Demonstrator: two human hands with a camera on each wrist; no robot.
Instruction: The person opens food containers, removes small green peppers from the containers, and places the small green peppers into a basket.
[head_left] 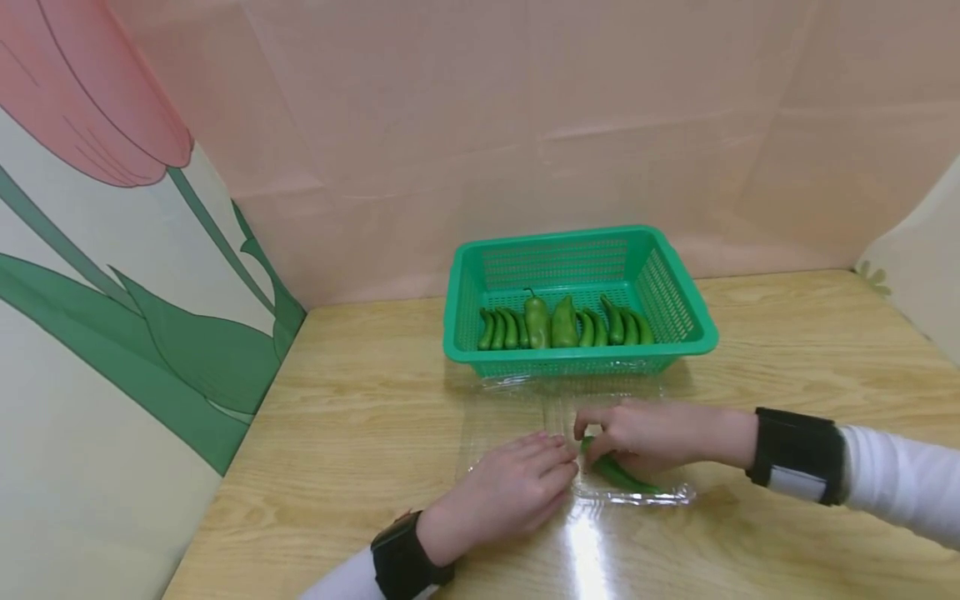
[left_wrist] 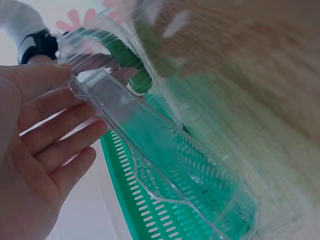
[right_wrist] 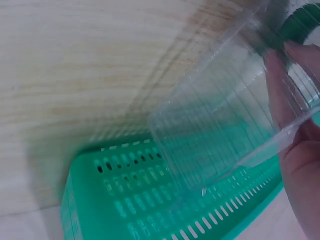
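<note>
A clear plastic clamshell container (head_left: pixel 498 417) lies spread on the table in front of the basket, its two halves side by side. Inside its right half is one long green pepper (head_left: pixel 621 477), which my right hand (head_left: pixel 652 433) pinches near the upper end between thumb and fingers. My left hand (head_left: pixel 517 483) rests at the container's middle, fingers nearly straight and touching the plastic. From the left wrist, the thumb of that hand (left_wrist: pixel 37 135) meets the container's edge, and the pepper (left_wrist: pixel 125 57) shows through the plastic. The right wrist view shows the pepper (right_wrist: pixel 299 25) at the fingertips.
Just behind the container stands a green perforated basket (head_left: pixel 581 354) with several green peppers (head_left: pixel 564 323) lined up in it, thin ones and two wider ones. A pale cloth (head_left: pixel 525 150) hangs behind the wooden table (head_left: pixel 352 392); a flower-patterned sheet (head_left: pixel 135 250) is at left.
</note>
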